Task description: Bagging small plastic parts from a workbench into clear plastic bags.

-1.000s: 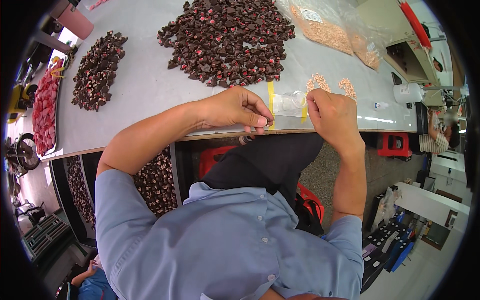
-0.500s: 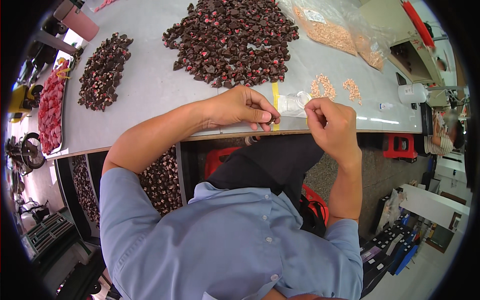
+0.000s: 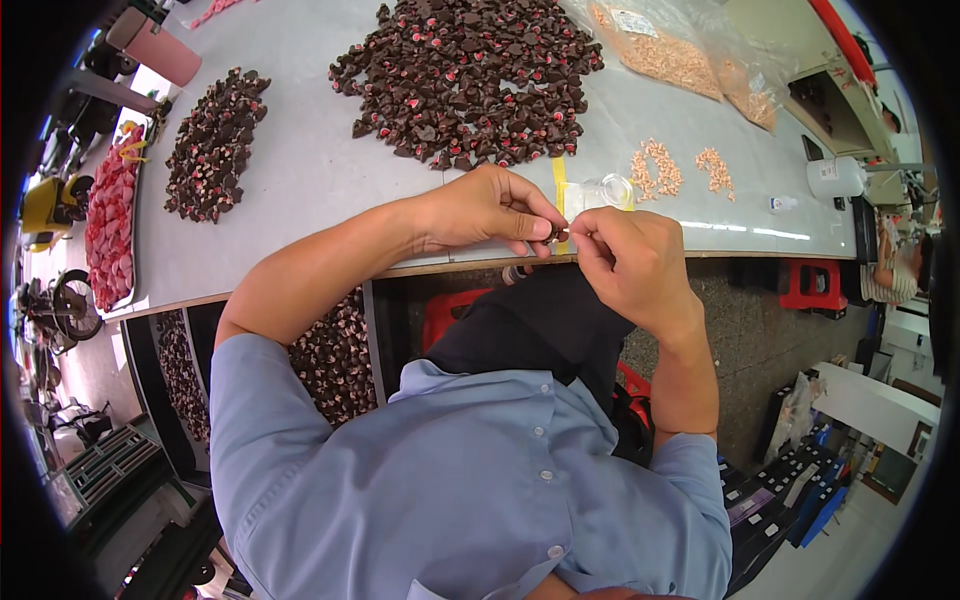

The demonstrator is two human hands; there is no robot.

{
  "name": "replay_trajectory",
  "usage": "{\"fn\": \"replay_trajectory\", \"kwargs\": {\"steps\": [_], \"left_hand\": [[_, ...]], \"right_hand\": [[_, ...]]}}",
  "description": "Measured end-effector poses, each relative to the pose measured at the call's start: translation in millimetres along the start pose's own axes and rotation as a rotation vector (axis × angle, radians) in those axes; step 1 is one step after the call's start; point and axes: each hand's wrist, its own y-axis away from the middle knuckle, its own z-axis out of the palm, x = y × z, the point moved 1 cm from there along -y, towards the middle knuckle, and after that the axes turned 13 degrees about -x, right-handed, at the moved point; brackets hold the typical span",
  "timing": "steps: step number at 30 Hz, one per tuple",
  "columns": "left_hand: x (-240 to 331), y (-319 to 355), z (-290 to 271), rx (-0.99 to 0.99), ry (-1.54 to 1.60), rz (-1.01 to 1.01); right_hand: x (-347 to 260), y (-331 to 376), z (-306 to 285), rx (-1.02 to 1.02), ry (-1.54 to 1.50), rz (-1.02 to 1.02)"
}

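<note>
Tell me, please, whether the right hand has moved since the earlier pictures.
Yes: judged against the left yellow strip on the table, the right hand has moved leftward, toward the left hand.

From my end of the head camera feed, I cannot read a single word or number. Taking the big pile of dark pieces (image 3: 470, 90) as my landmark, I see a white label (image 3: 633, 22) on the clear bag (image 3: 672, 66) to its right, the print too small for me. Farther right of the pile and lower, a white container (image 3: 845, 179) carries a pale label with dark marks, and a small bottle (image 3: 782, 204) shows a blue marking, both illegible.
</note>
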Motion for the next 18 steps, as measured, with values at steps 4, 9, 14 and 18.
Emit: {"fn": "replay_trajectory", "kwargs": {"steps": [4, 9, 14, 18], "left_hand": [[-1.0, -0.7, -0.6, 0.008, 0.021, -0.005], [-3.5, -0.9, -2.7, -0.007, 0.013, -0.014], [-0.1, 0.5, 1.1, 0.001, 0.034, 0.008], [-3.0, 1.5, -2.4, -0.017, -0.006, -0.003]], "right_hand": [[1.6, -0.9, 4.8, -0.006, 0.033, -0.014], [-0.7, -2.2, 10.7, -0.016, 0.057, -0.025], [-0.1, 2.2, 7.1, 0.07, -0.382, 0.286], [0.9, 1.0, 15.6, -0.045, -0.46, 0.372]]}}
